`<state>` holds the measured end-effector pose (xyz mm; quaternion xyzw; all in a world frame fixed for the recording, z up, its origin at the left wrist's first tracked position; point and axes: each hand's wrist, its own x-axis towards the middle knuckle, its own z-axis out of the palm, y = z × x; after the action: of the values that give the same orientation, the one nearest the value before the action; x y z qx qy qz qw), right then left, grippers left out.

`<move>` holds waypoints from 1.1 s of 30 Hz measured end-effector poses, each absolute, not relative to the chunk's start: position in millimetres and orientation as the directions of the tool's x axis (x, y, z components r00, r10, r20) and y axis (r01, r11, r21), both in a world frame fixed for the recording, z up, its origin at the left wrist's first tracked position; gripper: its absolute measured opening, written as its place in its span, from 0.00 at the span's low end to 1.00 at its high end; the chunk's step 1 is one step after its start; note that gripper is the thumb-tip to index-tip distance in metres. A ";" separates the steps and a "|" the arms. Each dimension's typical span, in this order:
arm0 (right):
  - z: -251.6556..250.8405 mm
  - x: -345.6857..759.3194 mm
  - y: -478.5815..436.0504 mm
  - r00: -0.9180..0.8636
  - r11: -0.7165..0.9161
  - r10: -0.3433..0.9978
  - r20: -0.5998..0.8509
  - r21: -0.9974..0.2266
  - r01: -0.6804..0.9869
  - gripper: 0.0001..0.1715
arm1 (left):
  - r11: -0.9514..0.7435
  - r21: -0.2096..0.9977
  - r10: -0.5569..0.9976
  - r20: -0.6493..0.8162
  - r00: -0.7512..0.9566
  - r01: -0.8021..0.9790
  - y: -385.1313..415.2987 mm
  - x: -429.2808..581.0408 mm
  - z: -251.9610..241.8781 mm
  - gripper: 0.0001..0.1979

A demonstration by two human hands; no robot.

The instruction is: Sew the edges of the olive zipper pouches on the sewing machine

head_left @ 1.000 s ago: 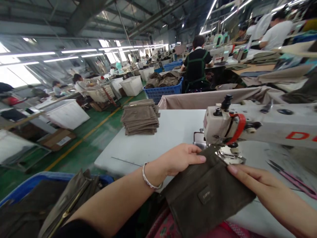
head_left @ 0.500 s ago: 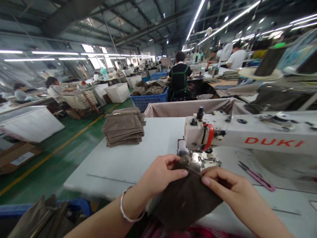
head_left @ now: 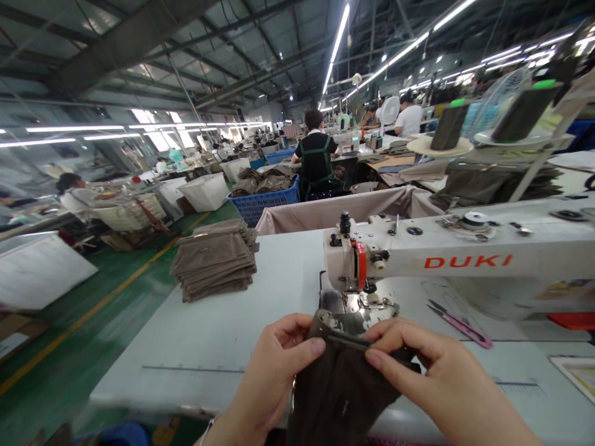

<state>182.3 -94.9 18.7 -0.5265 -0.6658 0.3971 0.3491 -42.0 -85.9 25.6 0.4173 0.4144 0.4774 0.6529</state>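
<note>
Both hands grip a dark brown fabric piece (head_left: 341, 390) by its folded top edge, just in front of the sewing machine's needle area. My left hand (head_left: 283, 362) pinches the top left corner between thumb and fingers. Along the edge to the right, my right hand (head_left: 411, 356) pinches the fold with thumb and forefinger. The lower part of the cloth hangs over the table's front edge. Behind the cloth stands a white sewing machine (head_left: 460, 257) with red lettering; its presser foot area is partly hidden by the fabric.
Pink-handled thread snips (head_left: 460, 323) lie right of the needle area. A stack of brown fabric pieces (head_left: 216, 260) sits on the table's left side. Beyond are a cloth-lined bin (head_left: 297, 217), a blue crate (head_left: 264, 204) and a seated co-worker (head_left: 318, 155). Thread cones (head_left: 450, 126) stand back right.
The view has shifted right and tilted slightly up. The fabric is turned a little, with its top fold now opened toward me; both hands still pinch it.
</note>
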 end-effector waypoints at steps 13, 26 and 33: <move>27.4 180.1 -97.6 -0.221 0.154 0.973 0.059 -0.884 0.441 0.07 | 0.212 0.946 0.971 -0.175 0.161 -0.246 -91.4 -36.2 29.8 0.10; -57.0 133.0 -57.6 -0.661 0.747 0.665 0.348 -0.281 0.603 0.10 | -0.266 0.554 0.896 -0.161 0.415 0.789 13.1 -42.4 -3.4 0.02; -66.1 161.3 -5.1 -0.658 0.730 0.675 0.335 -0.167 0.663 0.12 | -0.402 0.350 0.915 0.138 0.378 0.846 58.9 -7.5 -44.9 0.08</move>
<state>161.3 -5.1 -66.1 -0.3673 -0.9104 0.0153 0.1900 -7.5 58.9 -44.9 0.8226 0.5353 0.1564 0.1112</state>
